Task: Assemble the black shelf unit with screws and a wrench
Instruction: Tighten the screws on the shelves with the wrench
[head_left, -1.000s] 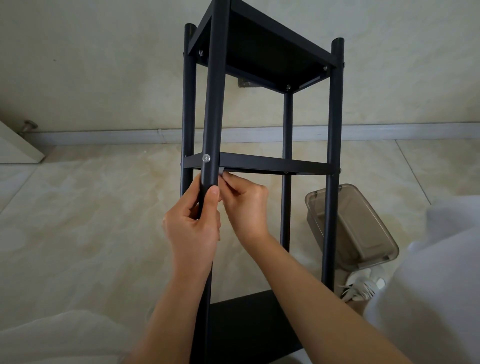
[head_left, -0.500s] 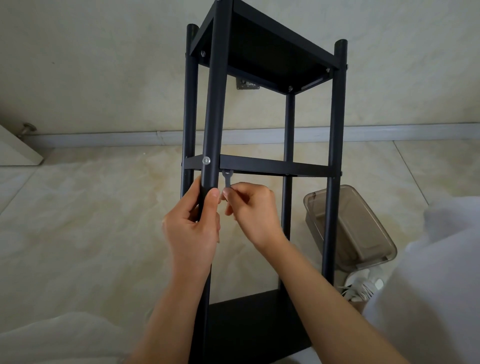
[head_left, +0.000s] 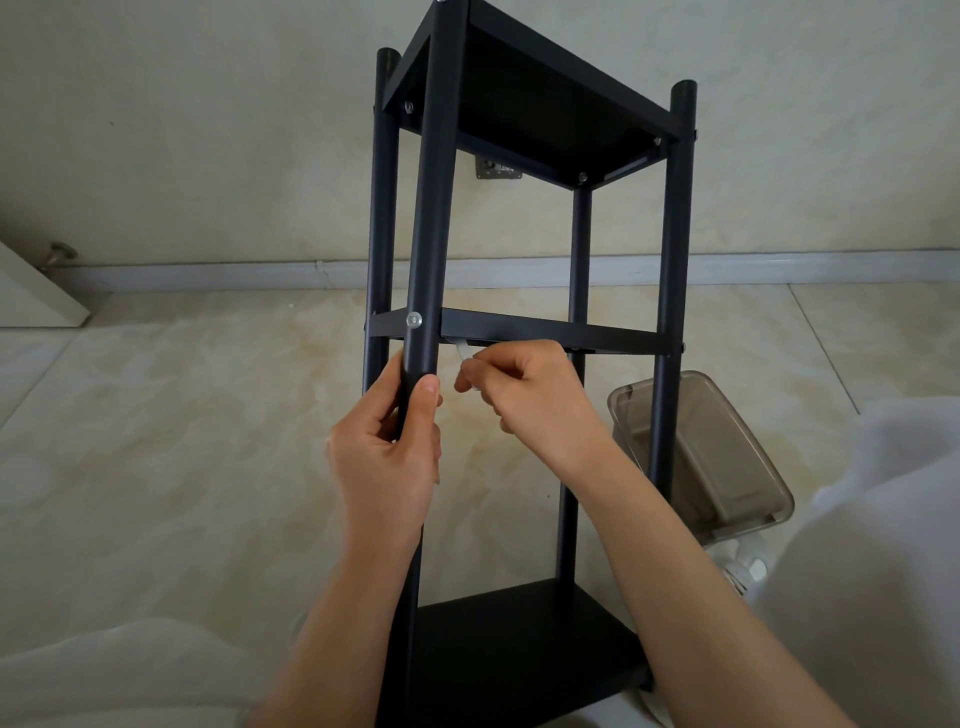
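- Black shelf unit (head_left: 519, 332) upright on a pale tiled floor (head_left: 156, 441), four round posts joined by a top panel, a middle frame and a bottom panel.
- Left hand (head_left: 387, 457) wrapped round the nearest post (head_left: 431, 208) just under the middle frame (head_left: 550, 332), thumb up the post's front, fingers curled behind it.
- Silver screw (head_left: 414, 319) set in that post at the level of the middle frame, directly above the left thumb.
- Right hand (head_left: 524, 395) just right of the nearest post, tucked close beneath the middle frame, fingertips pinched on a small pale wrench (head_left: 462, 354); remaining fingers curled in.
- Wrench angled up toward the underside of the middle frame; working end blurred, contact with any fastener not discernible.
- More silver screw heads at the corners of the top panel (head_left: 535, 98).
- Smoky translucent plastic box (head_left: 722, 452) on the floor behind the shelf unit's right-hand posts.
- Grey skirting (head_left: 208, 270) along the wall behind the shelf unit, small metal plate (head_left: 496, 169) on the wall showing between the posts.
- White fabric (head_left: 883, 545) right of the shelf unit, near the box.
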